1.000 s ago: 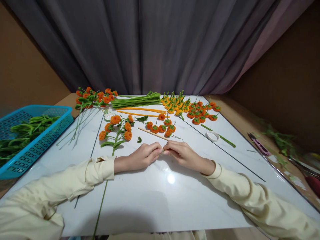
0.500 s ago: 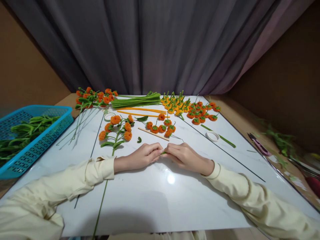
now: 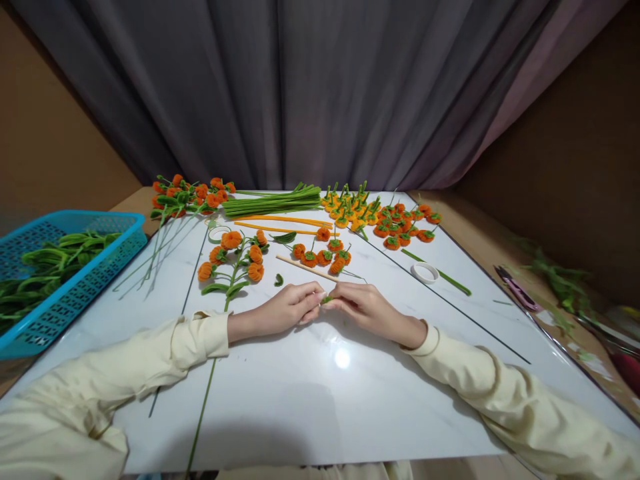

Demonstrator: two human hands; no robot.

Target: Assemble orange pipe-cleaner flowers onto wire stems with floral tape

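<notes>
Near the middle of the white table (image 3: 300,420), my left hand (image 3: 287,309) and my right hand (image 3: 367,309) meet fingertip to fingertip, both closed on a small green fuzzy piece (image 3: 327,300). Most of that piece is hidden by the fingers. Just beyond the hands lie a thin wooden stick (image 3: 306,268) and several small orange pumpkin shapes (image 3: 324,257) with green tops. A long stem with orange pumpkins and green leaves (image 3: 235,270) lies beside my left hand, its lower part passing under my left sleeve. A small curled green piece (image 3: 279,280) rests between them.
A blue basket (image 3: 100,280) of green leaves stands at the left. Green stems (image 3: 273,202), yellow pieces (image 3: 350,208) and orange pumpkins (image 3: 400,225) lie at the back. White tape (image 3: 425,272) is right of centre; pink-handled pliers (image 3: 523,293) lie at the right edge.
The fingertips have shifted slightly, and a little more of the green piece shows between them. Everything else on the table looks the same.
</notes>
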